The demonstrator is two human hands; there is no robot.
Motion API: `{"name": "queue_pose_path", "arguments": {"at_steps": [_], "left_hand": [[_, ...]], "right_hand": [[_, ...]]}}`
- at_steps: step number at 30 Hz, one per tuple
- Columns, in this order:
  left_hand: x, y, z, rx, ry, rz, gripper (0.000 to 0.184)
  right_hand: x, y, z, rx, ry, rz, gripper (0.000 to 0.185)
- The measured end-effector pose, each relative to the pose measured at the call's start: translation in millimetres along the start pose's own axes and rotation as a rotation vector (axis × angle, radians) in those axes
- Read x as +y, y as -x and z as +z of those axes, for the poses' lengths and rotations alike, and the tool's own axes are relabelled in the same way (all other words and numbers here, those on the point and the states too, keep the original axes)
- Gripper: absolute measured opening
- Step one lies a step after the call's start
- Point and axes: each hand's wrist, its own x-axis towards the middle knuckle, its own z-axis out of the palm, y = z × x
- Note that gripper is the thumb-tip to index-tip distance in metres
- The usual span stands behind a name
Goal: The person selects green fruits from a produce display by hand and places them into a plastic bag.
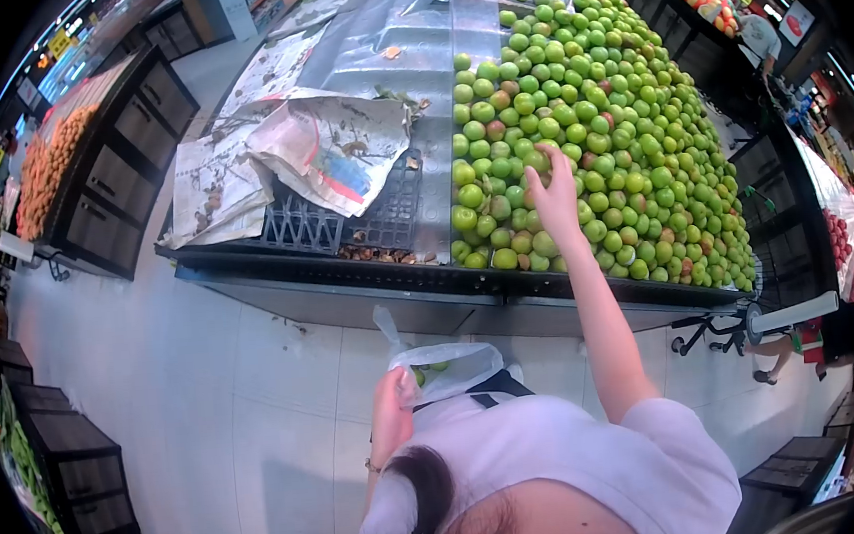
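Observation:
Over the heap of green fruit [629, 151] on the display stand, my right hand [553, 189] reaches with fingers curved around one green fruit [537, 161]. Whether the fruit is lifted from the heap cannot be told. Low in front of my body, my left hand [392, 400] grips the edge of a clear plastic bag [463, 365]. The bag hangs open at the top, and a few green fruits [439, 366] show inside it.
Crumpled newspaper [328, 149] and black plastic crates [298, 225] lie on the stand's left half. The stand's black front edge [377, 271] lies between my body and the fruit. A cabinet with orange produce [57, 156] is at left. Other people [848, 329] are at right.

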Motion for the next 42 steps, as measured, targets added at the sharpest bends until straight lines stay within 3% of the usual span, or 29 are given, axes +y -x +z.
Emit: {"name": "queue_pose_path", "arguments": {"at_steps": [1, 2, 3, 5, 7, 9, 11, 13, 15, 16, 19, 20, 23, 25, 27, 29, 31, 37, 42], "left_hand": [[2.3, -6.1, -0.7, -0.016, -0.001, -0.003, 0.016], [12.9, -1.6, 23.0, 0.133, -0.021, -0.020, 0.017], [14.2, -7.4, 19.6, 0.069, -0.023, -0.026, 0.017], [16.2, -14.7, 3.7, -0.042, -0.036, -0.048, 0.016], [19.4, -19.3, -0.9, -0.104, -0.052, -0.080, 0.014], [21.4, -21.7, 2.0, -0.114, -0.053, -0.103, 0.014], [24.8, -20.5, 17.1, -0.075, -0.041, -0.113, 0.014], [29.1, -17.4, 24.7, -0.080, -0.035, -0.157, 0.015], [30.3, -22.0, 14.0, -0.163, -0.027, -0.193, 0.017], [31.7, -21.3, 15.2, -0.158, -0.029, -0.191, 0.017], [36.3, -18.8, 18.4, -0.139, -0.028, -0.185, 0.020], [37.1, -18.5, 17.4, -0.134, -0.024, -0.184, 0.021], [42.2, -11.5, 22.8, -0.112, -0.003, -0.188, 0.024], [43.7, -9.3, 19.6, -0.112, 0.009, -0.193, 0.025], [41.2, -12.5, 7.2, -0.129, 0.018, -0.197, 0.027], [42.2, -10.0, 8.4, -0.122, 0.022, -0.189, 0.025], [43.0, -8.5, 4.6, -0.112, 0.030, -0.184, 0.022], [46.4, -5.7, -11.2, -0.113, 0.052, -0.132, 0.017], [54.5, 1.7, -2.1, -0.071, 0.061, -0.112, 0.023]], "right_hand": [[2.3, 5.4, -4.9, -0.027, -0.205, 0.114, 0.032], [-15.3, 14.9, -14.7, -0.047, -0.604, 0.330, 0.028], [-35.4, 27.8, -24.0, -0.067, -1.009, 0.541, 0.024], [-45.0, 61.0, -34.0, -0.269, -1.355, 0.816, 0.016], [-55.1, 97.1, -33.9, -0.522, -1.608, 0.885, 0.014], [-55.8, 137.9, -19.5, -0.883, -1.503, 0.895, 0.016], [-69.1, 174.7, -2.8, -1.107, -1.342, 0.924, 0.020], [-66.4, 212.7, 25.3, -1.183, -1.183, 1.062, 0.022], [-81.2, 231.4, 39.5, -1.013, -0.787, 1.077, 0.027], [-83.3, 237.8, 46.2, -0.976, -0.735, 0.996, 0.035], [-72.8, 234.3, 43.0, -1.175, -0.195, 0.692, 0.040], [-66.4, 230.7, 42.8, -1.157, -0.249, 0.534, 0.041], [-60.4, 183.7, 16.8, -1.241, -0.286, 0.355, 0.037], [-56.3, 132.3, -8.4, -1.307, -0.519, 0.174, 0.034], [-73.2, 74.4, -32.4, -1.174, -0.582, 0.349, 0.031], [-48.4, 45.1, -25.8, -0.657, -0.364, 0.228, 0.032], [-27.3, 27.4, -16.0, -0.270, 0.239, 0.020, 0.035], [16.1, 18.0, 10.4, -0.277, 0.739, 0.063, 0.035], [19.0, 24.5, 12.9, -0.364, 0.809, -0.005, 0.033]]}}
